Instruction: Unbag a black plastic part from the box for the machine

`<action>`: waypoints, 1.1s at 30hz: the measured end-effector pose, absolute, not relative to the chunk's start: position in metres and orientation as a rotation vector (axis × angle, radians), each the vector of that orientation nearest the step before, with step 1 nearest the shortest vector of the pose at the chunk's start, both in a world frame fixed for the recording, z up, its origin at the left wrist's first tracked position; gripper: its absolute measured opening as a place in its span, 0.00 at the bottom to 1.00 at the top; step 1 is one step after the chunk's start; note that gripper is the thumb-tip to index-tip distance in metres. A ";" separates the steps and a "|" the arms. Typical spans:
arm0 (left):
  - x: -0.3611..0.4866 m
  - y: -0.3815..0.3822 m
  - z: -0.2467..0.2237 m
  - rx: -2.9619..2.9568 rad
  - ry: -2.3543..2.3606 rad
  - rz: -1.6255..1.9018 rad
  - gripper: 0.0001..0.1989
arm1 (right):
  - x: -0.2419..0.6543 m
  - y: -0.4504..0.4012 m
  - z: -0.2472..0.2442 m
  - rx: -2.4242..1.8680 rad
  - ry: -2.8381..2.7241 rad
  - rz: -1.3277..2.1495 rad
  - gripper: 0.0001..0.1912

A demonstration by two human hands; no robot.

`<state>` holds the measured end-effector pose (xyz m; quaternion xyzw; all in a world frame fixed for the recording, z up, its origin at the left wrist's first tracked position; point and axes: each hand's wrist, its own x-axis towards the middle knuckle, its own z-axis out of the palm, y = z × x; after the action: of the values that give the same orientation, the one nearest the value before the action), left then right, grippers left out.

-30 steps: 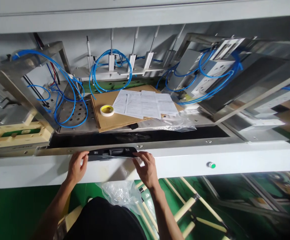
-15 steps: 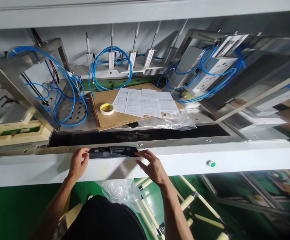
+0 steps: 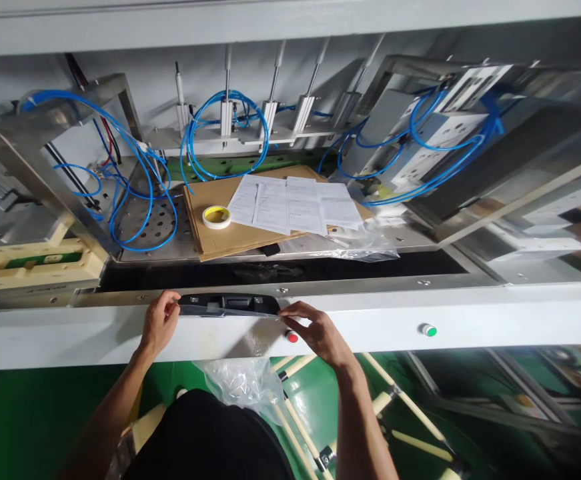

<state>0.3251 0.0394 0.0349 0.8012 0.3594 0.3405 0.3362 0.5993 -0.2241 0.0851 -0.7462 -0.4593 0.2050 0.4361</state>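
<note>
A long black plastic part (image 3: 243, 301) with rounded ends lies on the front ledge of the machine. Along its near edge stretches a strip of clear plastic film (image 3: 250, 313), running from one hand to the other. My left hand (image 3: 161, 321) is closed in a pinch at the film's left end, right beside the black part. At the opposite end, my right hand (image 3: 315, 328) pinches the film between thumb and index finger, just off the part's right tip. The exact grip of the left fingertips is partly hidden.
Behind the ledge, cardboard sheets (image 3: 195, 227) carry printed papers (image 3: 300, 207) and a tape roll (image 3: 217, 217). Blue air hoses (image 3: 190, 143) coil around the cylinders. A red button (image 3: 293, 338) and a green button (image 3: 429, 330) sit on the white front panel (image 3: 370, 320). A clear plastic bag (image 3: 243, 383) hangs below.
My right thumb and index finger have closed on the film's right end, and that hand has shifted slightly right. The film looks more stretched. The red button has come into view.
</note>
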 end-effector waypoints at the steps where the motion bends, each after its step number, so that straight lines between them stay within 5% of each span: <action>1: 0.326 0.040 0.036 2.081 0.936 0.881 0.09 | 0.602 -0.223 0.088 -1.859 -1.144 0.558 0.19; 12: 0.331 0.040 0.037 2.037 0.942 0.859 0.07 | 0.621 -0.218 0.101 -1.908 -1.156 0.761 0.16; 21: 0.333 0.039 0.033 2.032 0.965 0.902 0.07 | 0.605 -0.205 0.081 -2.080 -1.139 0.271 0.13; 27: 0.334 0.040 0.031 2.067 0.934 0.920 0.06 | 0.548 -0.166 0.080 -2.095 -1.288 -0.394 0.16; 33: 0.323 0.037 0.032 2.126 0.949 0.991 0.09 | 0.504 -0.110 0.069 -2.140 -1.551 -0.299 0.15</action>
<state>0.3229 0.0372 0.0317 0.8013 0.3576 0.3734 0.3010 0.5036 -0.1098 0.0691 -0.7813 -0.5663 -0.1091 0.2388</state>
